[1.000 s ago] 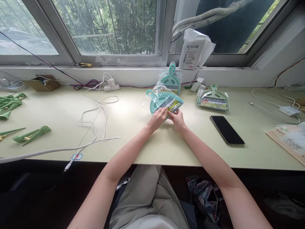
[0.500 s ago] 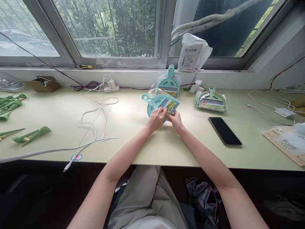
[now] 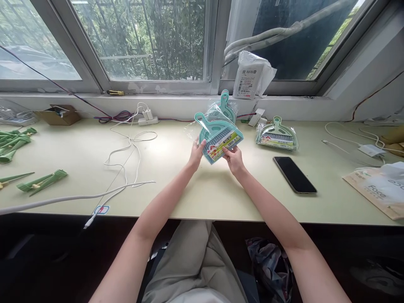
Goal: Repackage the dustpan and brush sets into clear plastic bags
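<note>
Between my hands is a teal dustpan and brush set [image 3: 221, 136] in a clear bag, with a printed label across its lower part. It is tilted, its looped handle toward the upper left. My left hand [image 3: 196, 155] is closed on its left edge. My right hand [image 3: 234, 160] grips the lower right edge, thumb on the label. Just behind stands a stack of teal dustpan sets [image 3: 225, 105], partly hidden by the held one. Off to the right lies a pale green dustpan set [image 3: 277, 135], also bagged.
A black phone [image 3: 295, 174] lies right of my right arm. White cables [image 3: 126, 162] and a power strip [image 3: 148, 120] are on the left. Green clip-like pieces [image 3: 44, 181] and a cardboard box [image 3: 59, 115] sit farther left. A tissue pack [image 3: 377, 191] rests at the right.
My left hand has moved from the front of the label to the left edge of the set. The set is turned so more of its label faces me.
</note>
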{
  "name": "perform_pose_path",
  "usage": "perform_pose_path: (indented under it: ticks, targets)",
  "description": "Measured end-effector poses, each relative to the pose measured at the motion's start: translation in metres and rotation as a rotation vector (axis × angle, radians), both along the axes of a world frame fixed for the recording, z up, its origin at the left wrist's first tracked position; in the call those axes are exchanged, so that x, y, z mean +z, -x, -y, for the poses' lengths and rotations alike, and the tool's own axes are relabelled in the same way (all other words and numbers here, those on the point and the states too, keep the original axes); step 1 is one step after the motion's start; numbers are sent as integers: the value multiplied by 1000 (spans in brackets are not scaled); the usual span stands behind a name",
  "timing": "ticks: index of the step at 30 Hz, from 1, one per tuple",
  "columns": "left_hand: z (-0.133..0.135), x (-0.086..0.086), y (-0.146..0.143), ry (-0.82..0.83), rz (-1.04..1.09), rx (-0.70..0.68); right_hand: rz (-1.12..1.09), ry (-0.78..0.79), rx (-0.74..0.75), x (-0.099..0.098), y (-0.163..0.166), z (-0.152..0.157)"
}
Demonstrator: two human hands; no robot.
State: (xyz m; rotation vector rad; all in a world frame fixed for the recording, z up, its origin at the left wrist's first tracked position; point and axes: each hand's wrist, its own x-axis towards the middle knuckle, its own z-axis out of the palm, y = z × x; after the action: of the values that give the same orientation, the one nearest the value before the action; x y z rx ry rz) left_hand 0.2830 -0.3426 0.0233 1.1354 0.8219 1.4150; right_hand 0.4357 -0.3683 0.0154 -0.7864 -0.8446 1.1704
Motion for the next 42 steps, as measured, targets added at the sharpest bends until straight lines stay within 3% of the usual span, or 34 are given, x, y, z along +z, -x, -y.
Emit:
perform_pose_path:
  ticks: [2, 8, 14, 19, 25, 31, 37, 40, 42]
  targets:
    - [4, -4, -8, 62, 107, -166, 4, -3, -19, 0, 0, 0]
    - [18, -5, -18, 199, 92, -397, -44, -17, -74, -1, -5, -3]
    - [7, -1, -8, 69, 235, -190, -39, -3, -32, -1, 0, -2]
    - [6, -3, -7, 163, 210, -241, -30, -15, -23, 0, -1, -2]
    - [12, 1, -8, 160, 268, -220, -17, -24, -18, -2, 1, -2]
    - [1, -6, -5, 221, 165, -72, 90, 11, 50, 0, -2, -2]
    - [-9, -5, 8, 233, 187, 16, 431, 36, 265, 9, -12, -2]
    - [-11, -3, 14, 253, 220, 49, 742, 74, 240, 7, -13, -1]
    - [-12, -1, 16, 260, 239, 51, 971, 52, 146, 5, -12, 1]
